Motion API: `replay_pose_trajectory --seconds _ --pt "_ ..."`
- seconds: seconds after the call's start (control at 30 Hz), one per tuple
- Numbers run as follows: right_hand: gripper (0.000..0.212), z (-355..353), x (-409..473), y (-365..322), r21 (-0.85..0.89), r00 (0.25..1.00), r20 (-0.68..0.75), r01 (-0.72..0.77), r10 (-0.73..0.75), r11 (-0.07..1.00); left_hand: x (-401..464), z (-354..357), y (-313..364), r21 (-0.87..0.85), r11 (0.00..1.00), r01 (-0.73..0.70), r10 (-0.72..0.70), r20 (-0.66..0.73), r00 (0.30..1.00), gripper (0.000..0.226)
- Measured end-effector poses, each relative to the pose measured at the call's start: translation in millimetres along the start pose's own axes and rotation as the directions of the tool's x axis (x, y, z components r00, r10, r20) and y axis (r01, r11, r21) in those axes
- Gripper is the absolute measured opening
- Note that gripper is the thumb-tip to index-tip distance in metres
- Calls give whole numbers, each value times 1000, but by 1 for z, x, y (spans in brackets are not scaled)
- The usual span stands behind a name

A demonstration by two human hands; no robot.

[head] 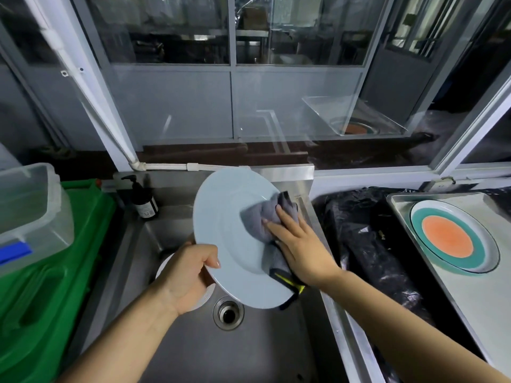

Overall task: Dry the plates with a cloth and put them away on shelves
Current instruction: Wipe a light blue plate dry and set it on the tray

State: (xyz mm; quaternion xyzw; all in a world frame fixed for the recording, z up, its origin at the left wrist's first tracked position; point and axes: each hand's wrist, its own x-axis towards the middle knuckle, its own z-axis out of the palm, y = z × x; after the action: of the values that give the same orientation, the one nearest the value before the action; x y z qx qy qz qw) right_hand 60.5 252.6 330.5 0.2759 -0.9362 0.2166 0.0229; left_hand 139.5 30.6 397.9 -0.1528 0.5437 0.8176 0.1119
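A pale blue plate (226,222) is held tilted above the steel sink (257,349). My left hand (188,275) grips its lower left rim, thumb on the face. My right hand (300,244) presses a grey cloth (262,217) flat against the plate's right side, fingers straight. A black and yellow edge of the cloth hangs below the plate. Part of a white plate (206,295) shows in the sink under my left hand. An orange and teal plate (453,240) lies on a metal tray (470,299) at the right.
A dark pump bottle (143,200) stands at the sink's back left corner. A green crate (49,272) with a clear plastic box (30,205) fills the left side. Black plastic sheeting (367,244) lies between sink and tray. Glass panels rise behind.
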Motion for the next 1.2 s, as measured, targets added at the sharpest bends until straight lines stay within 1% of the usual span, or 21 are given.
replay_pose_trajectory --seconds 0.03,0.1,0.2,0.27,0.33,0.4,0.47,0.53,0.6,0.7,0.73,0.8,0.83,0.9,0.93,0.97,1.07,1.13,1.17,1.2 --pt "50 4 -9 -3 -2 999 1 43 -43 999 1 0 0 -15 1000 2 -2 8 1000 54" --pt "45 7 -22 -13 51 992 13 128 -129 990 2 0 -2 -24 999 24 -24 4 1000 54" --pt "50 4 -34 -32 185 979 71 176 -192 967 3 2 -7 -46 996 72 -72 -3 997 63" --pt "50 1 -31 -41 228 976 66 189 -209 955 2 2 -9 -60 993 98 -96 21 995 70" --pt "48 0 -23 -45 265 981 77 153 -179 952 -1 5 -10 -38 994 101 -98 71 993 69" --pt "48 -1 -14 -45 257 992 74 81 -103 963 -4 8 -10 12 997 80 -81 104 991 68" --pt "45 -1 -9 -43 203 998 54 14 -25 979 -5 10 -11 41 998 58 -61 93 994 69" --pt "44 0 -12 -41 178 997 61 -46 36 983 -5 10 -10 11 998 55 -56 89 995 60" --pt "51 0 -23 -42 196 993 107 -69 48 978 -5 8 -9 -25 998 63 -61 83 995 64" --pt "66 0 -45 -48 238 990 133 17 -50 971 -3 3 -12 -50 994 99 -95 67 993 83" --pt "73 0 -51 -50 232 988 132 48 -81 972 -3 4 -13 -53 992 118 -114 71 991 84" --pt "92 1 -59 -53 223 986 128 80 -111 972 -2 6 -17 -89 985 148 -141 84 986 66" --pt "101 1 -63 -54 224 984 128 90 -121 970 -2 6 -19 -105 981 166 -158 81 984 62" --pt "118 2 -69 -54 206 980 132 122 -151 971 -4 9 -23 -117 977 180 -171 90 981 64" --pt "119 3 -72 -54 191 978 133 137 -163 972 -4 9 -25 -115 976 185 -175 95 980 67" --pt "115 5 -74 -55 178 977 123 148 -172 973 -4 10 -26 -112 975 194 -183 101 978 69" --pt "85 10 -78 -59 159 984 4 177 -180 971 0 11 -29 -98 970 222 -213 91 973 69" --pt "78 12 -80 -61 148 989 -31 150 -147 977 2 13 -28 -25 977 213 -211 72 975 76" --pt "76 12 -79 -60 139 990 -45 139 -134 980 3 15 -26 31 978 207 -209 54 976 73" --pt "74 10 -78 -59 136 991 -50 127 -121 983 6 17 -24 72 976 206 -209 47 977 61"
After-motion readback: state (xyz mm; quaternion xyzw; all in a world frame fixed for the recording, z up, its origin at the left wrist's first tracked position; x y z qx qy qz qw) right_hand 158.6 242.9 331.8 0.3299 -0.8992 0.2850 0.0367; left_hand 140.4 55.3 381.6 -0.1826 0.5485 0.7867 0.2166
